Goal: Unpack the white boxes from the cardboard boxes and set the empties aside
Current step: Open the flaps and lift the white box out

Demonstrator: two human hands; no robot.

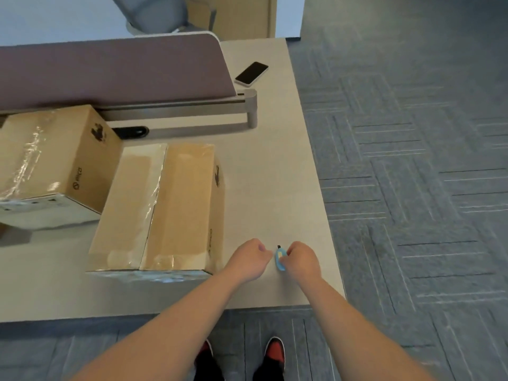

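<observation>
Forearms over desk [275, 188] edge | R hand [301, 261] fingers clamped on blue cutter [280, 261] | L hand [247, 259] curled just beside it, grip n/k | we note sealed cardboard box [165, 210] lies left of hands, taped seam runs away from us, L hand nearer

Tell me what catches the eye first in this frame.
Two taped-shut cardboard boxes fill the left half of the table, the nearer box at centre, the other box behind it to the left. Near the front edge, right of them, the right hand grips a small blue tool, the left hand curled beside it.
</observation>
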